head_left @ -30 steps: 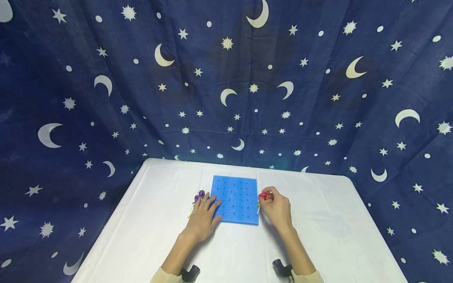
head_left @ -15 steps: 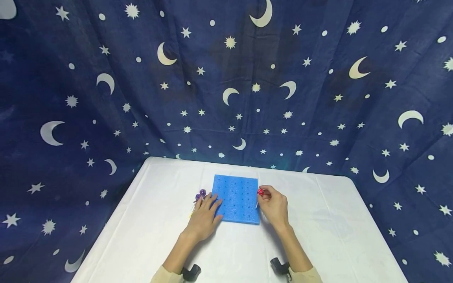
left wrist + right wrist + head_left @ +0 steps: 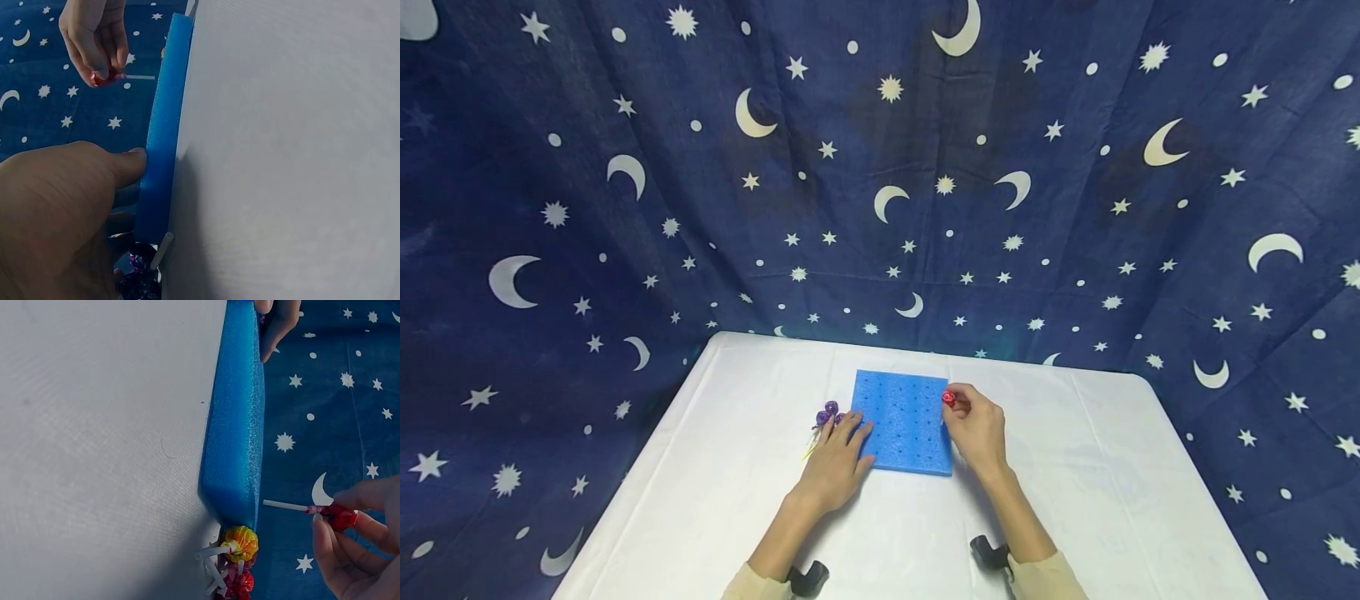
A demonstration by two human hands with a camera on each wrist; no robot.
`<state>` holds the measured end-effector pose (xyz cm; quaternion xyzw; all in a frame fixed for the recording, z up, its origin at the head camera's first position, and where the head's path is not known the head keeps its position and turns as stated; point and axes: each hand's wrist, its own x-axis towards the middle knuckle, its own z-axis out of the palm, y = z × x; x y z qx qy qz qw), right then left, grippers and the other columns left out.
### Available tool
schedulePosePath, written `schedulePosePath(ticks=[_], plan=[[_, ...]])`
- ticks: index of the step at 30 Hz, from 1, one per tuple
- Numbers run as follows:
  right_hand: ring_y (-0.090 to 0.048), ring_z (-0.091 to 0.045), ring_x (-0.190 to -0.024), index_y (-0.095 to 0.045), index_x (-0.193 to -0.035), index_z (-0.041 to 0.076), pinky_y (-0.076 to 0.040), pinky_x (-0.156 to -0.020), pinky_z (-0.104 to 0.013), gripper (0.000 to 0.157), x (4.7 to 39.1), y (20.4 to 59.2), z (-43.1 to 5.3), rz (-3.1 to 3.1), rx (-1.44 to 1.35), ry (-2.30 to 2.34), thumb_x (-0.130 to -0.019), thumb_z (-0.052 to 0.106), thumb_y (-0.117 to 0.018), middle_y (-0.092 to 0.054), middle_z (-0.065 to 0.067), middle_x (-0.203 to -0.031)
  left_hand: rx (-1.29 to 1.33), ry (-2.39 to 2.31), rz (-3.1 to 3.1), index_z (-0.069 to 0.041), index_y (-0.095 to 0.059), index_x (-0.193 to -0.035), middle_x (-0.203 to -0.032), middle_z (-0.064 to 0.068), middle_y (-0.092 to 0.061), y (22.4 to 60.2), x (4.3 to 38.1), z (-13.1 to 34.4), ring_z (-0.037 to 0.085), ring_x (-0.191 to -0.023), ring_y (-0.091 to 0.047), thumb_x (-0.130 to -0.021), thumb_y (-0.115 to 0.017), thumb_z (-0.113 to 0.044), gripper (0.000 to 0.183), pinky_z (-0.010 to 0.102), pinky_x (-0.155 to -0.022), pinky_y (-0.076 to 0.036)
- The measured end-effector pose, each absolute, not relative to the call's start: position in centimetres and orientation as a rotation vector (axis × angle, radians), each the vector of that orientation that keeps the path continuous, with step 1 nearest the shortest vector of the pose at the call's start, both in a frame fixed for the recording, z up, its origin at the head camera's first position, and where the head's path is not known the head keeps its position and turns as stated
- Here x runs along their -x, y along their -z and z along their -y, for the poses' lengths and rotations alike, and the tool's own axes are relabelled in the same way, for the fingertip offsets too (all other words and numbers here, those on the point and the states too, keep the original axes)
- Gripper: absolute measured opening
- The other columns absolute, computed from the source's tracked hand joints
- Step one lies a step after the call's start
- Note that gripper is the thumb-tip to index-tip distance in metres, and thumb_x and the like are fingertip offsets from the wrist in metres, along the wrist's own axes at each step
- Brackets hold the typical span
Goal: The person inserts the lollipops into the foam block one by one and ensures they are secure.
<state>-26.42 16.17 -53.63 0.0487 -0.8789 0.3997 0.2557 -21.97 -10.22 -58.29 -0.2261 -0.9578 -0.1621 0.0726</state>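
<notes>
The left hand (image 3: 831,471), fingers spread, apparently steadies the blue foam board (image 3: 897,421) at its left edge, while above its right edge the right hand (image 3: 977,431) pinches 1 red lollipop (image 3: 948,399) by the head, leaving the stick (image 3: 284,504) free.

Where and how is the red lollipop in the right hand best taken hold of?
Likely by the wrapped head of the red lollipop, coming from above: its round shape offers purchase, leaving free the thin white stick, which points down toward the blue block.
</notes>
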Motion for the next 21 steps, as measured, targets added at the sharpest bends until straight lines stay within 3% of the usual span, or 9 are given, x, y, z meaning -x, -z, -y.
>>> schedulePosePath(ticks=[7, 21], plan=[[-0.073, -0.02, -0.076, -0.077, -0.107, 0.006, -0.065, -0.07, -0.038, 0.023, 27.2, 54.0, -16.1, 2.36, -0.152, -1.09, -0.085, 0.001, -0.082, -0.077, -0.009, -0.091, 0.683, 0.452, 2.875, -0.006, -0.046, -0.156, -0.165, 0.018, -0.037, 58.4, 22.0, 10.3, 0.036, -0.154, -0.031, -0.109, -0.052, -0.039, 0.057, 0.06, -0.127, -0.018], [-0.074, -0.022, -0.079, -0.076, -0.11, 0.006, -0.065, -0.075, -0.04, 0.025, 28.7, 54.2, -15.8, 2.339, -0.15, -1.113, -0.086, 0.001, -0.08, -0.078, -0.01, -0.095, 0.692, 0.433, 2.836, -0.003, -0.048, -0.154, -0.163, 0.02, -0.039, 58.5, 22.0, 10.3, 0.036, -0.153, -0.034, -0.108, -0.054, -0.037, 0.057, 0.061, -0.126, -0.021]])
